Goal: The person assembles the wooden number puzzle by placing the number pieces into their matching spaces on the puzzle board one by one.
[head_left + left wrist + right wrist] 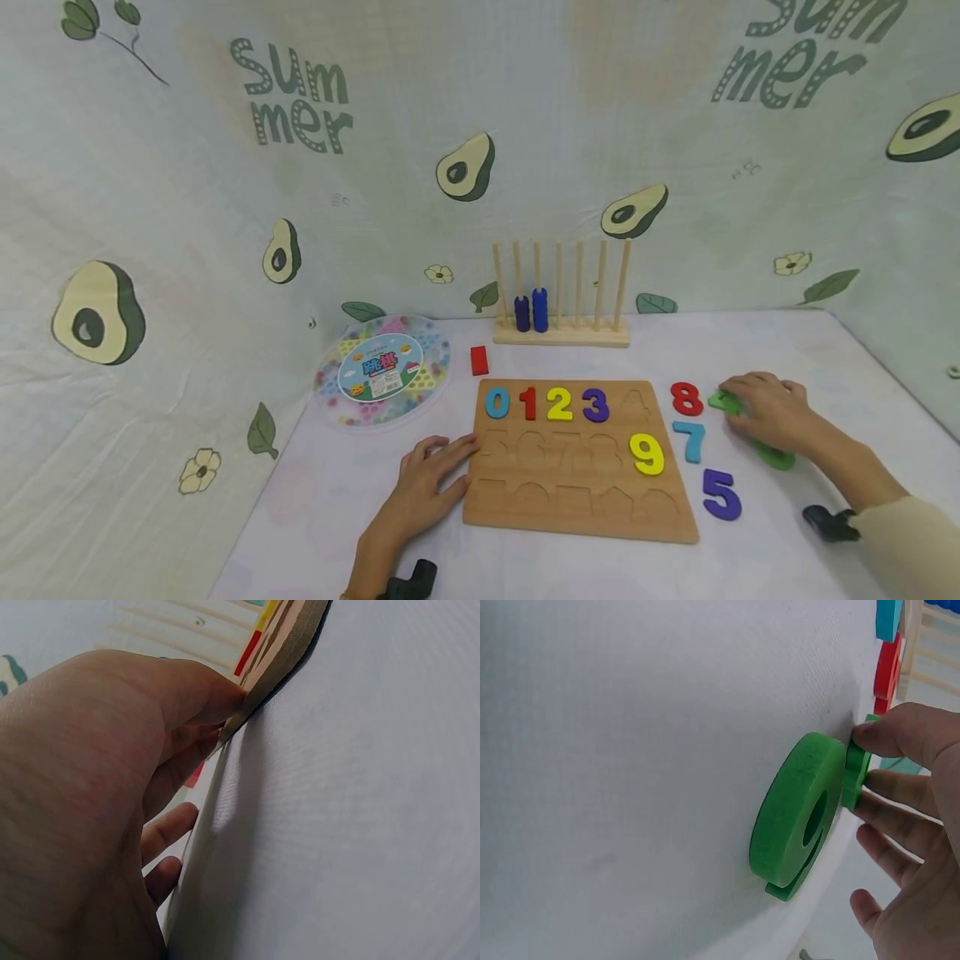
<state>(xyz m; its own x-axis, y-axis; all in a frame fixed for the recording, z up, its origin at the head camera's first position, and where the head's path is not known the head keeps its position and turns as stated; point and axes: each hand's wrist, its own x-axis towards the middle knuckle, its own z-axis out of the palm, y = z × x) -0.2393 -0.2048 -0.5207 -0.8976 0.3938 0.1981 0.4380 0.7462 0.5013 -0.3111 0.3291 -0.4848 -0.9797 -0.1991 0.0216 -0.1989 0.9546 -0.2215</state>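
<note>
We see two green foam pieces under the right hand (pixel 772 412) on the desk (pixel 862 375). The larger green number (pixel 795 814), thick with an oval hole, lies flat just right of the puzzle board (pixel 577 462), whose left edge the left hand (pixel 427 483) touches. A smaller green piece (pixel 856 776), touching the larger one, sits pinched between thumb and fingers (pixel 896 787).
</note>
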